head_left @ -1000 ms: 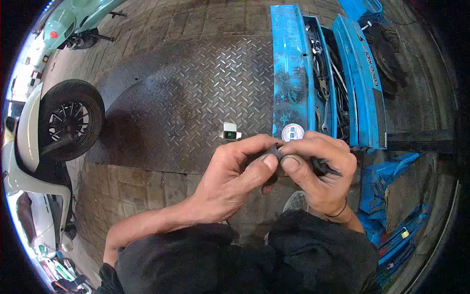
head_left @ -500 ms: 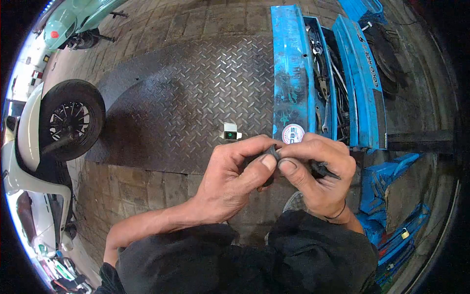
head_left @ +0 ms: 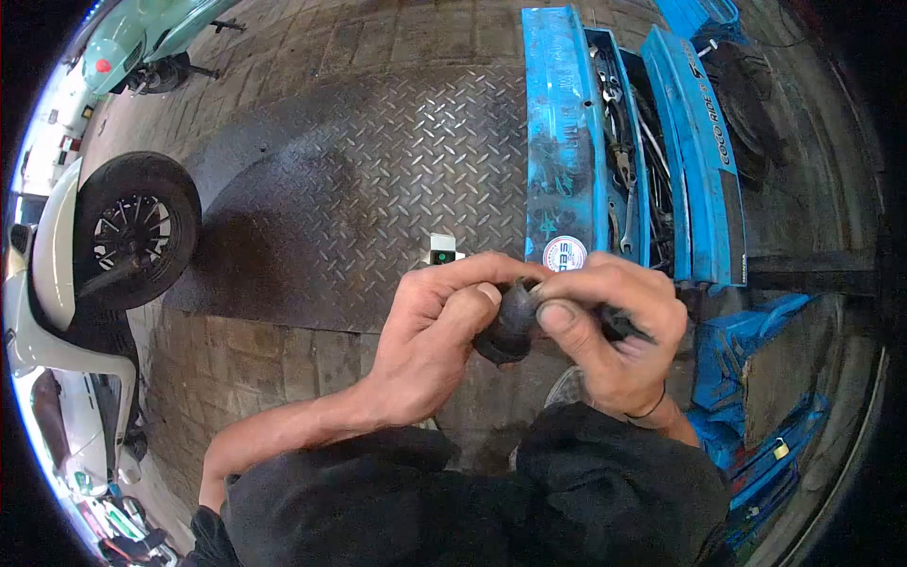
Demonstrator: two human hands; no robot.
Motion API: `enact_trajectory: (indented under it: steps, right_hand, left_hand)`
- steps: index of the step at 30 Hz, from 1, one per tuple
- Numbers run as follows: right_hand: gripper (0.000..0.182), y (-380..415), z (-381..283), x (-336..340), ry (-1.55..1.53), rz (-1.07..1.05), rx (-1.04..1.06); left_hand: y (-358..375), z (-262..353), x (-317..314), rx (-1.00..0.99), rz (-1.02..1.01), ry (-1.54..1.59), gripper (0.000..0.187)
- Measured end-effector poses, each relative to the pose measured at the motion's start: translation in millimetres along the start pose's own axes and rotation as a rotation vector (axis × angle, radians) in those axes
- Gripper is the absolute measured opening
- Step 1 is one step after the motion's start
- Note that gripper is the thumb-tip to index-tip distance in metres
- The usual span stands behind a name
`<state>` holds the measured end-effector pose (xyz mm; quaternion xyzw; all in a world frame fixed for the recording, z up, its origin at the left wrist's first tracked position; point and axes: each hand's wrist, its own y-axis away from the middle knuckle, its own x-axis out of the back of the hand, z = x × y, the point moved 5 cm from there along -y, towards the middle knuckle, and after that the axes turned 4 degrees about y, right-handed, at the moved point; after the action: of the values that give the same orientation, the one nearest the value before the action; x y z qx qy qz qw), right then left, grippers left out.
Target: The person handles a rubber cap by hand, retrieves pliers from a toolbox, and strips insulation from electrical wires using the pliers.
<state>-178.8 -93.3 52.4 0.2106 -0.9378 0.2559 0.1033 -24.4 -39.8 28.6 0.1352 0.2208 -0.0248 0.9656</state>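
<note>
My left hand [head_left: 430, 326] is closed on a dark rubbery part [head_left: 510, 323], with the thumb at its left side and the index finger along its top. Thumb and index finger of my right hand [head_left: 619, 326] pinch the same part at its upper right edge. The part looks rounded, with a wider rim at the bottom; its far side is hidden by my fingers. Just beyond my left index finger, a small open box [head_left: 442, 248] with a green dot inside stands on the patterned metal plate [head_left: 378, 189].
An open blue toolbox [head_left: 562, 123] holding wrenches [head_left: 630, 213] lies beyond my right hand. A scooter's front wheel [head_left: 137, 231] is at the left, a green scooter [head_left: 142, 38] at the upper left. Blue metal parts [head_left: 746, 345] and a padlock [head_left: 780, 448] are at the lower right.
My left thumb has drawn back to the left, and more of the dark part now shows between my hands. My right hand has barely moved.
</note>
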Motion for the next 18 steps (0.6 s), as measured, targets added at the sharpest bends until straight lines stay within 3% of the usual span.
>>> enact_trajectory:
  steps: [9,18]
  right_hand:
    - [0.013,4.5,7.1,1.5,-0.085,-0.005,-0.159]
    - [0.013,2.0,2.7,1.1,-0.056,-0.052,-0.087]
  left_hand:
    - [0.6,-0.3,-7.0,0.058,-0.069,0.080,0.033]
    - [-0.4,-3.9,-7.6,-0.014,-0.053,0.111,0.029]
